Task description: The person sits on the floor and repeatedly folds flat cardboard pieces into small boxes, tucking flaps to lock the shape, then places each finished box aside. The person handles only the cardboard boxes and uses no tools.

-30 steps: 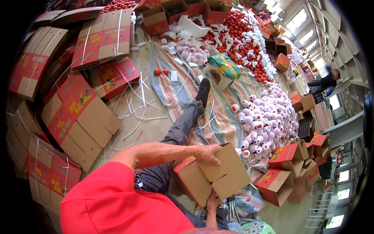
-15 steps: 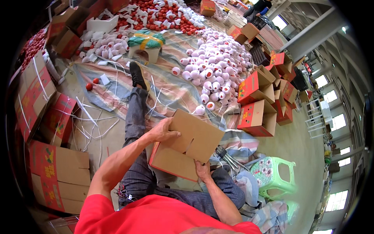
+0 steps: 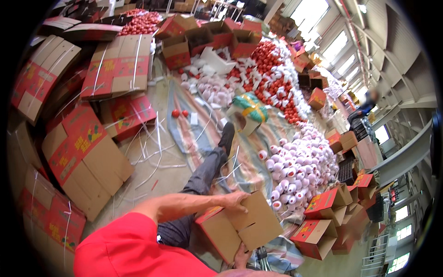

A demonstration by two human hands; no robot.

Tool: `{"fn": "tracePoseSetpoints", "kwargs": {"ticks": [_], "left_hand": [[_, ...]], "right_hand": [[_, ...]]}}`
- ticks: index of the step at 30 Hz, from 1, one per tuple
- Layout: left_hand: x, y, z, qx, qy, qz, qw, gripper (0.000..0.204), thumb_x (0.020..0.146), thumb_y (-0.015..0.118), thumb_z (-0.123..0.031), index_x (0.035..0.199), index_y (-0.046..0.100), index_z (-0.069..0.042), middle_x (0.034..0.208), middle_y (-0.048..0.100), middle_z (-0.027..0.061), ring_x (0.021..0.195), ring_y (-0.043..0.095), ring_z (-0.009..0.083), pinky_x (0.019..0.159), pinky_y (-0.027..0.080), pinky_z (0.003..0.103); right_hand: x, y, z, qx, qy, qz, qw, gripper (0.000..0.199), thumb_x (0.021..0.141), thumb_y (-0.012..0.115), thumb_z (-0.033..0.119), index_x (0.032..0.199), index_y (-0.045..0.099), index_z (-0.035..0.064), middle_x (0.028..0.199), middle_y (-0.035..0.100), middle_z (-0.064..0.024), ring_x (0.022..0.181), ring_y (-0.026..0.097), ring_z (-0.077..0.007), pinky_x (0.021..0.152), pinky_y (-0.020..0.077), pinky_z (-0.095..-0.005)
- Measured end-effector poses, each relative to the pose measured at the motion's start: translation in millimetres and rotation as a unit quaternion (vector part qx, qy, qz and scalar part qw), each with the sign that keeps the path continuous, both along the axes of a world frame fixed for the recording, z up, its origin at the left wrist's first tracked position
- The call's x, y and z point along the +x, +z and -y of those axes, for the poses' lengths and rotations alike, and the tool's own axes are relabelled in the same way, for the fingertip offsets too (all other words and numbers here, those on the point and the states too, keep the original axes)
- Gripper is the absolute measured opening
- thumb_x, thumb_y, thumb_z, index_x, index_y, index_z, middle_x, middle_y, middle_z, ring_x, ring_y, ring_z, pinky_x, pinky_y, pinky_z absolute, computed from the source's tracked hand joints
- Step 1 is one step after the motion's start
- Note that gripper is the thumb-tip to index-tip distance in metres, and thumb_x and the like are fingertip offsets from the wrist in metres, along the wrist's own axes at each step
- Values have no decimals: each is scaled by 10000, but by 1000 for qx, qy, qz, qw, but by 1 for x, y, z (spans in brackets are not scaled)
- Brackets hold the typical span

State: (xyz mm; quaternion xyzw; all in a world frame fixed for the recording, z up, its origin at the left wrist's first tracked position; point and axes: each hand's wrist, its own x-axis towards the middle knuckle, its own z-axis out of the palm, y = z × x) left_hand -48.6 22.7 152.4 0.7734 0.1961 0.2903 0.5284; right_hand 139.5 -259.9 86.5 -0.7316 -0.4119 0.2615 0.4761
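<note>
A brown cardboard box (image 3: 259, 220) with red outer sides lies over my lap, its plain flaps facing up and a slot between them. My left hand (image 3: 236, 201) is closed on the flap's edge at the upper left, thumb on top. At the lower edge my right hand (image 3: 242, 255) grips the box, its fingers partly hidden beneath the cardboard. Just past that hand, a bundle of thin grey metal rods (image 3: 263, 258) rests near a striped cloth (image 3: 282, 251).
Net-wrapped red fruit (image 3: 300, 166) is heaped on a striped tarp (image 3: 194, 134). Open cartons (image 3: 318, 237) stand at the right; flattened bundles (image 3: 87, 157) lie left. A stool with a green cover (image 3: 249, 108) stands ahead, loose white straps (image 3: 154, 147) on the floor. Another person (image 3: 364, 108) is far right.
The view has swung left, bringing more flattened cartons in and moving the scene rightward. Both hands still hold the box, which appears lower and further right.
</note>
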Motion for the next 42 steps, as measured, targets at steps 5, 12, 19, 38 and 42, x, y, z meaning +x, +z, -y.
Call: {"fn": "tracePoseSetpoints", "kwargs": {"ticks": [5, 12, 19, 38, 42], "left_hand": [[-7, 33, 13, -44, -40, -21, 998, 552, 817, 822, -208, 1295, 642, 2, 1176, 760, 174, 1101, 733, 269, 951, 578, 411], [-22, 34, 23, -16, -31, -31, 999, 533, 820, 814, -239, 1271, 661, -1, 1171, 765, 160, 1112, 731, 272, 952, 575, 409], [5, -6, -14, 40, 16, -103, 994, 579, 845, 829, -315, 1316, 638, -38, 1164, 685, 160, 1158, 629, 333, 1013, 491, 506], [192, -120, -78, -39, 2, 20, 999, 436, 883, 801, -157, 1230, 643, 55, 1082, 742, 151, 987, 684, 212, 915, 547, 382], [194, -137, -83, -49, -16, 29, 998, 497, 890, 798, -156, 1312, 625, 40, 1131, 741, 159, 1025, 691, 219, 941, 544, 379]], "right_hand": [[-8, 12, 11, 4, -39, -22, 999, 494, 1017, 696, 306, 1331, 603, -64, 1321, 667, -214, 1238, 616, -317, 1064, 459, -435], [-26, 34, -1, -1, -14, -1, 1000, 482, 1040, 653, 295, 1371, 596, -50, 1381, 643, -206, 1295, 584, -315, 1106, 432, -438], [31, -24, 12, -124, 66, 134, 981, 525, 1094, 524, 333, 1525, 479, 37, 1573, 458, -223, 1461, 421, -363, 1228, 310, -463], [157, -110, -81, -30, -60, -51, 996, 521, 958, 732, 285, 1346, 576, -25, 1254, 673, -186, 1166, 636, -270, 1008, 491, -398], [165, -120, -82, -17, -60, -48, 997, 548, 951, 742, 276, 1372, 549, -19, 1290, 646, -175, 1198, 613, -258, 1035, 477, -400]]}}
